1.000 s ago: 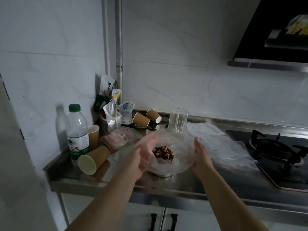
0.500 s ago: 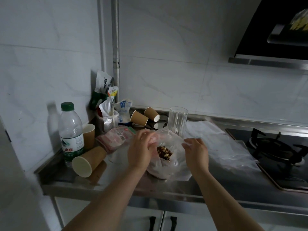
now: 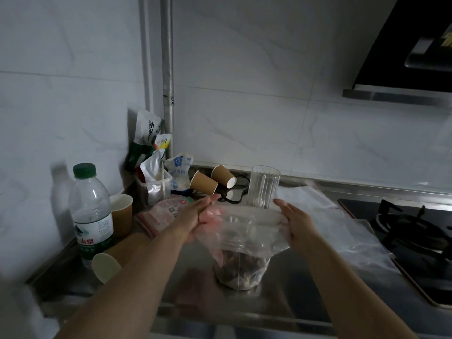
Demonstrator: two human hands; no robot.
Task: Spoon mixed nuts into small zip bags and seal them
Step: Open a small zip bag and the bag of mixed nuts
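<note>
Both hands hold the clear zip bag [image 3: 244, 231] up by its top edge: left hand [image 3: 195, 216] at 9 o'clock, right hand [image 3: 294, 222] at 3, fingers fairly straight against the plastic. Mixed nuts [image 3: 241, 270] sag at 6, over the steel counter [image 3: 281, 302].

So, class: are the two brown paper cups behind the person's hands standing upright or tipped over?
Tipped over. Both paper cups lie on their sides on the steel counter, white open mouths facing right.

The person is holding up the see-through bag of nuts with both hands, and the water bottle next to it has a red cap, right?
Almost. The head view shows both hands, left hand and right hand, holding the clear bag of nuts, but the water bottle has a green cap, not red.
</note>
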